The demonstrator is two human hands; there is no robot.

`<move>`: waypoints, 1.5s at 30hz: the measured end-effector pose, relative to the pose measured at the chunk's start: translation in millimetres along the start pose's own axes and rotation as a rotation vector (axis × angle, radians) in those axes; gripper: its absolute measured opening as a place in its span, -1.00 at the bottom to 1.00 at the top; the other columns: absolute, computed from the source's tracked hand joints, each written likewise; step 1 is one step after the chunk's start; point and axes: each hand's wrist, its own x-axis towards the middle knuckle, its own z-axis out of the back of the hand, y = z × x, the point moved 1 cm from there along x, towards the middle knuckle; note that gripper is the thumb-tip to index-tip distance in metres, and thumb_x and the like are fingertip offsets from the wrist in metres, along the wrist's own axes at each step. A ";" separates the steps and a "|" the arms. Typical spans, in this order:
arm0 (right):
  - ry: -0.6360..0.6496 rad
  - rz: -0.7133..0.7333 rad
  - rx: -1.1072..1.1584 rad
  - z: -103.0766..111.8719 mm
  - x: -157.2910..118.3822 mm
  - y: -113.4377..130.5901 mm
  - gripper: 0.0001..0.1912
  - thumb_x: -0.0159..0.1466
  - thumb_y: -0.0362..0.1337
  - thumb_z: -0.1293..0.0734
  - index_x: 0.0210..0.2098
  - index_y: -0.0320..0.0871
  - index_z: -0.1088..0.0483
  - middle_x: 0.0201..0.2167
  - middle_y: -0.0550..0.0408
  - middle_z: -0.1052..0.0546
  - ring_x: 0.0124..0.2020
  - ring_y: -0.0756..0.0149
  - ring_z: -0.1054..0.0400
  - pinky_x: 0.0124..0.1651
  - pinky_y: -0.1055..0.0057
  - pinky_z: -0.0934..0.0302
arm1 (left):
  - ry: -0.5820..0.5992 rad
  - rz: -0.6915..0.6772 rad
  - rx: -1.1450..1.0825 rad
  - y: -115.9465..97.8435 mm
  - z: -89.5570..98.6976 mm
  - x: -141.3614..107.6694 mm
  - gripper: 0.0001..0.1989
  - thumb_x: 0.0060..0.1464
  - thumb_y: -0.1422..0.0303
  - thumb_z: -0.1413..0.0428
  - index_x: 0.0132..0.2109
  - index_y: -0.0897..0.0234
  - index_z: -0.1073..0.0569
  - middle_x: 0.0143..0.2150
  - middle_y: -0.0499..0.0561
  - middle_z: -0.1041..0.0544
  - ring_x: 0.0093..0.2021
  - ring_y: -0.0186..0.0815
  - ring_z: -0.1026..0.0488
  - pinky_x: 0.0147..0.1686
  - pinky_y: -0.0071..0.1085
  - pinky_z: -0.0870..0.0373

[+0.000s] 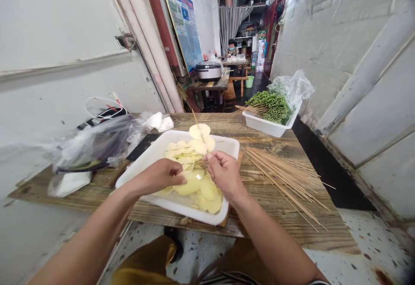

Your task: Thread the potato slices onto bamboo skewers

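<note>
A white plastic tray point(145, 157) holds pale yellow slices that look like potato, the near ones lying in water. My left hand point(164, 176) pinches one large slice point(190, 183) between thumb and fingers over the tray. In my right hand point(225, 173), closed, is a thin bamboo skewer point(195, 118) that tilts up and away. Several round slices point(199, 131) are threaded on it just beyond my fingertips. More slices on skewers point(177, 148) lie at the tray's far side. The lower end of the held skewer is hidden by my fingers.
Loose bamboo skewers point(285, 172) fan out on the wooden table point(259, 216) at right. A white basin point(266, 125) behind them holds skewered green vegetables point(272, 107). Plastic bags point(103, 140) lie at left. Farther back, a rice cooker point(208, 71) stands on another table, and a person point(231, 49) sits.
</note>
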 end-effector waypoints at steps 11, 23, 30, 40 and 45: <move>0.045 -0.022 -0.057 0.7 0.4 -3.1 -0.74 0.22 -0.13 -0.22 -0.41 -0.22 -0.35 -0.78 0.36 -0.12 -0.77 0.58 0.10 -0.68 0.58 0.21 | -0.493 0.041 -0.941 18.0 -11.5 15.6 -0.67 -0.28 0.15 -0.25 -0.45 0.32 -0.40 -0.58 -0.11 -0.35 -0.55 -0.45 -0.26 -0.52 -0.51 -0.23; 0.426 -0.060 -0.483 -2.4 -0.6 -4.1 -0.73 0.23 -0.25 -0.18 -0.42 -0.25 -0.44 -0.75 0.30 -0.15 -0.71 0.55 0.08 -0.64 0.59 0.18 | -1.179 -0.017 -1.374 36.3 -7.8 19.1 -0.70 -0.27 0.24 -0.26 -0.40 0.35 -0.41 -0.53 -0.10 -0.44 -0.48 -0.46 -0.39 -0.37 -0.49 -0.37; 0.421 -0.082 -0.486 -3.3 -1.6 -3.2 -0.73 0.22 -0.19 -0.20 -0.43 -0.25 -0.41 -0.76 0.33 -0.11 -0.72 0.56 0.13 -0.64 0.59 0.20 | -1.125 0.009 -1.434 39.9 -10.5 18.5 -0.66 -0.32 0.22 -0.27 -0.41 0.34 -0.39 -0.56 -0.09 -0.44 -0.55 -0.46 -0.36 -0.48 -0.51 -0.31; 0.434 -0.095 -0.508 -4.8 -1.6 -0.6 -0.72 0.21 -0.17 -0.20 -0.43 -0.25 -0.40 -0.77 0.34 -0.09 -0.73 0.57 0.15 -0.65 0.59 0.22 | -1.150 0.022 -1.340 37.8 -10.1 16.9 -0.66 -0.32 0.18 -0.25 -0.43 0.32 -0.36 -0.55 -0.07 -0.44 -0.53 -0.42 -0.37 -0.47 -0.46 -0.33; 0.429 -0.105 -0.507 -4.2 -1.1 -0.8 -0.74 0.20 -0.20 -0.20 -0.44 -0.24 -0.41 -0.76 0.33 -0.10 -0.73 0.56 0.14 -0.65 0.59 0.22 | -1.145 0.010 -1.341 37.9 -10.8 17.9 -0.65 -0.32 0.19 -0.26 -0.40 0.33 -0.40 -0.53 -0.07 -0.45 -0.50 -0.41 -0.39 -0.43 -0.45 -0.34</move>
